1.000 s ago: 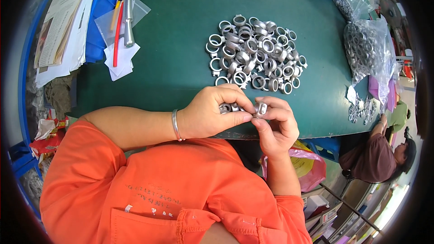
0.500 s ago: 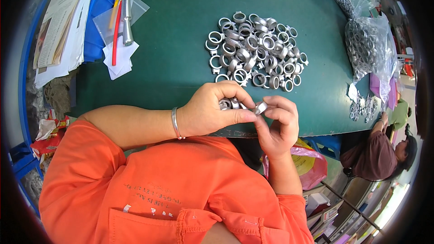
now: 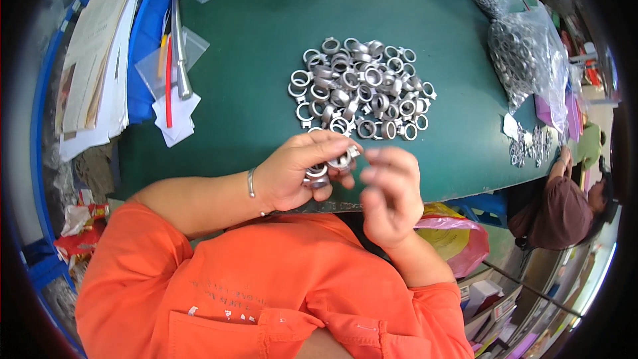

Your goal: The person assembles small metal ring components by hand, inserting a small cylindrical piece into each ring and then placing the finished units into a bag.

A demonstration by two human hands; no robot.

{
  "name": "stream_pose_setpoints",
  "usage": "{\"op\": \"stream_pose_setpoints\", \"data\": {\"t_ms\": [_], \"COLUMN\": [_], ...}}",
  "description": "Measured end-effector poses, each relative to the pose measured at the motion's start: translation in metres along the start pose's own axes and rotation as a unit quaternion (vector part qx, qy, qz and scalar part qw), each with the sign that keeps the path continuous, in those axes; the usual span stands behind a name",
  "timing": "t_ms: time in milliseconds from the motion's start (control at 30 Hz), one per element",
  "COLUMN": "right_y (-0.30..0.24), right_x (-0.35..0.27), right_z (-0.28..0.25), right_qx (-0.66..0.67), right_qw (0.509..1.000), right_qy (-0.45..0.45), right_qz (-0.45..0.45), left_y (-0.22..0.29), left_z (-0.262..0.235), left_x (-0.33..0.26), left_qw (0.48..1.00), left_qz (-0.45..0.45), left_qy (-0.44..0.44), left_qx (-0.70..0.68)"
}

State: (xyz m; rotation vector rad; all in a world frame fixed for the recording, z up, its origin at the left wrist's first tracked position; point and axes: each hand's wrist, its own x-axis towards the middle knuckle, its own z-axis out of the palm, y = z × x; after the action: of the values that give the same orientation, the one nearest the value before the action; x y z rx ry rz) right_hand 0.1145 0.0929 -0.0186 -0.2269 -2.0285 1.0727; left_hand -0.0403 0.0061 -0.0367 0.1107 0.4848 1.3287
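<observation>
My left hand (image 3: 287,174) is closed around several silver metal rings (image 3: 317,173), held in the palm and lower fingers. One more metal ring (image 3: 343,159), with a small lug on its side, is pinched between its thumb and fingertips. Just to the right, my right hand (image 3: 393,199) is raised with curled fingers, its fingertips close to that ring. Motion smears those fingers, so whether anything is between them cannot be made out. Beyond both hands, a heap of similar metal rings (image 3: 349,80) with small lugs lies on the green tabletop (image 3: 246,80).
At the left stand papers (image 3: 100,46) in a blue bin (image 3: 143,60), beside a red stick (image 3: 169,86) and a metal rod (image 3: 179,46). To the right are a clear bag of metal parts (image 3: 525,53) and a person in a brown top (image 3: 555,216). A pink bag (image 3: 465,246) hangs below the table edge.
My right hand has come away from the pinched ring, its fingers now blurred. My left hand has turned, showing more of the rings in it. The whole view has shifted slightly.
</observation>
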Motion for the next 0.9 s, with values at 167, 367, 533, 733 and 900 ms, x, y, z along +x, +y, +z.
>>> {"op": "stream_pose_setpoints", "data": {"t_ms": [167, 367, 533, 733, 900], "right_y": [-0.011, 0.011, 0.003, 0.021, 0.073], "right_x": [0.013, -0.004, -0.052, -0.213, -0.301], "right_z": [0.027, -0.003, -0.087, -0.186, -0.212], "right_qx": [0.650, 0.752, 0.676, 0.194, -0.232], "right_qw": [0.617, 0.538, 0.553, 0.556, 0.652], "right_qy": [0.101, 0.224, 0.361, 0.734, 0.562], "right_qz": [0.433, 0.309, 0.327, 0.337, 0.454], "left_y": [0.006, -0.010, -0.011, 0.027, 0.047], "left_z": [0.032, 0.084, 0.082, 0.035, 0.004], "left_x": [0.013, 0.045, 0.046, 0.042, 0.038], "left_qw": [0.663, 0.440, 0.448, 0.475, 0.444], "left_qz": [0.467, 0.479, 0.488, 0.414, 0.311], "left_qy": [0.048, -0.060, -0.121, 0.064, 0.093], "left_qx": [0.583, 0.757, 0.739, 0.774, 0.835]}}
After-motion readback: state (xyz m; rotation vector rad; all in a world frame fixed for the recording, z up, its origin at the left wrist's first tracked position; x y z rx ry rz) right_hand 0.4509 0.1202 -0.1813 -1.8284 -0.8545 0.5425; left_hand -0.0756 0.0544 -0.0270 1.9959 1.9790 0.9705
